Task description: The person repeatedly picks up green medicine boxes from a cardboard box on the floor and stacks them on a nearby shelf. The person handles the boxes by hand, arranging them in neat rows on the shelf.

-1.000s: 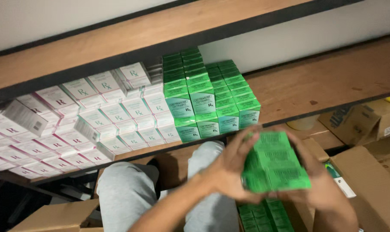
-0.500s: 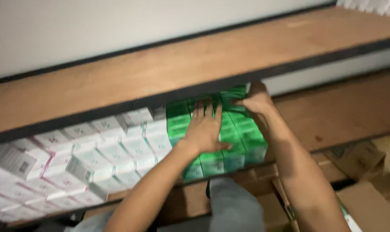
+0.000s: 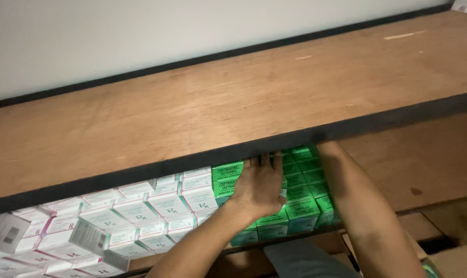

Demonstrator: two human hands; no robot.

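My left hand (image 3: pixel 260 189) lies flat on top of a block of green boxes (image 3: pixel 301 206) stacked on the lower shelf, fingers spread, with the fingertips just under the dark front edge of the upper shelf board (image 3: pixel 274 103). It holds nothing. My right forearm (image 3: pixel 357 206) reaches in along the right side of the green boxes. The right hand itself is hidden behind that shelf edge. White boxes (image 3: pixel 141 216) fill the lower shelf to the left of the green ones.
The wide wooden upper shelf board covers most of the view, with a pale wall behind it. The bare lower shelf board (image 3: pixel 424 164) runs on to the right. My grey trouser leg (image 3: pixel 300 260) and brown cardboard (image 3: pixel 450 257) show at the bottom.
A second ago both hands held a stack of green boxes over a carton. They then carried it to the green block on the shelf. The view has since tilted up, hiding the right hand.
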